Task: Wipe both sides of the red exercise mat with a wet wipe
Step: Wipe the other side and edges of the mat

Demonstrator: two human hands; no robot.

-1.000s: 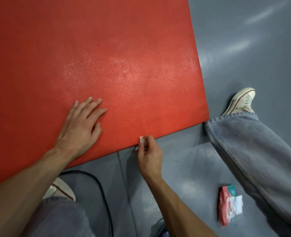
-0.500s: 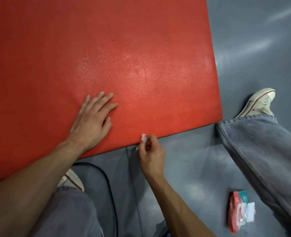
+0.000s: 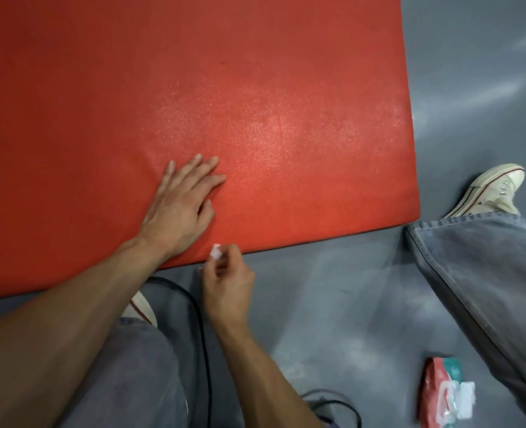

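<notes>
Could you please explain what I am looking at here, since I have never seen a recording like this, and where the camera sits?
There is no machine here: a person wears a wide-angle camera on the head, looking forward and down, so the picture shows their own arms and legs. A red exercise mat lies on a grey floor. The left hand rests flat on the mat near its front edge, fingers straight. The right hand sits at that edge, its grip pinching a small white wet wipe. At lower right lies a pack of wipes, a white sheet sticking out. A black cable runs along the floor between the arms. You also see grey jeans and a white sneaker.
</notes>
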